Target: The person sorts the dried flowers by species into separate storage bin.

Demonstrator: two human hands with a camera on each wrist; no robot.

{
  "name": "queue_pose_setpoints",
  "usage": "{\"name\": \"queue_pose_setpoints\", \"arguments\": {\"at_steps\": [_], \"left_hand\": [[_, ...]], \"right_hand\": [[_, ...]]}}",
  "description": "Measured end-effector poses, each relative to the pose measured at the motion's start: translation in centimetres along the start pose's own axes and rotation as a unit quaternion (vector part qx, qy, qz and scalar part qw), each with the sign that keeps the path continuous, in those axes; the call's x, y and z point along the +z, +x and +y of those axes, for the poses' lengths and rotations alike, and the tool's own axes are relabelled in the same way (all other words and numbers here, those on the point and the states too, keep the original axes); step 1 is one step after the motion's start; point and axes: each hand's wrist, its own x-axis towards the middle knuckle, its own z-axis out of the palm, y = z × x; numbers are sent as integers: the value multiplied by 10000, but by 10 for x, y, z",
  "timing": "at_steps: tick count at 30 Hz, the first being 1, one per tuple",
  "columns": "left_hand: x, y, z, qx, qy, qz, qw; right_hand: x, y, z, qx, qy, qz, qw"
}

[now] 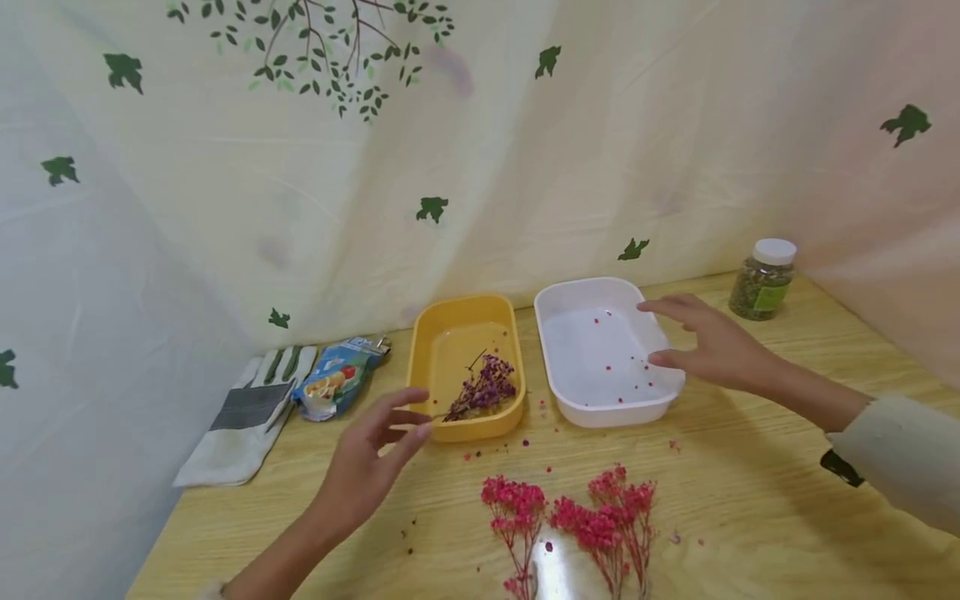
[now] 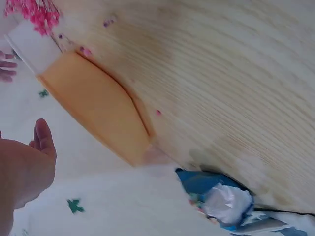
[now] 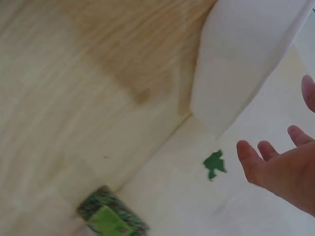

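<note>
My left hand (image 1: 367,458) hovers at the near left corner of a yellow tray (image 1: 422,358), thumb and fingers spread and holding nothing. Inside that tray lies a sprig of dried purple flowers (image 1: 489,382), its stems pointing toward this hand. At the right side of a white tray (image 1: 551,354), my right hand (image 1: 712,342) is held with thumb and fingers apart, fingertips overlapping the rim in the head view. Small red bits are scattered over the white tray's floor. In the right wrist view, the fingers (image 3: 252,160) are loosely extended beside the white wall.
Pink dried flower bunches (image 1: 600,521) lie on the wooden table (image 1: 750,500) in front, among loose petals. Left are a blue pouch (image 1: 337,379) and a white-and-grey glove (image 1: 240,425). A white-lidded jar (image 1: 763,279) stands back right. A printed curtain (image 1: 487,167) hangs behind.
</note>
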Motion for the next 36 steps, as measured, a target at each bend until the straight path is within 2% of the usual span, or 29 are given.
{"name": "queue_pose_setpoints", "arguments": {"at_steps": [3,5,10,12,15,22,26,32,36], "left_hand": [[13,-6,6,288,79,-595,9978],[19,-10,10,481,223,-944,9941],[30,-16,17,1040,769,-1605,9785],[32,-17,19,1202,1020,-1746,9719],[34,-18,19,1267,1322,-1906,9644],[40,-15,17,1312,1774,-2445,9442],[44,-14,16,1409,1967,-2632,9339],[47,-14,15,1457,2093,-2832,9245],[50,-14,14,1558,2152,-2882,9200]], "right_hand": [[-3,-7,15,243,612,-210,9976],[-4,-11,24,396,1112,-423,9921],[-7,-19,35,690,1825,-997,9757],[-7,-22,38,724,1956,-1139,9713],[-5,-23,41,685,2067,-1197,9686],[0,-24,38,688,1773,-1067,9759],[5,-23,36,705,1759,-1079,9759],[12,-23,36,856,1981,-1210,9689],[12,-24,36,888,2027,-1201,9678]]}}
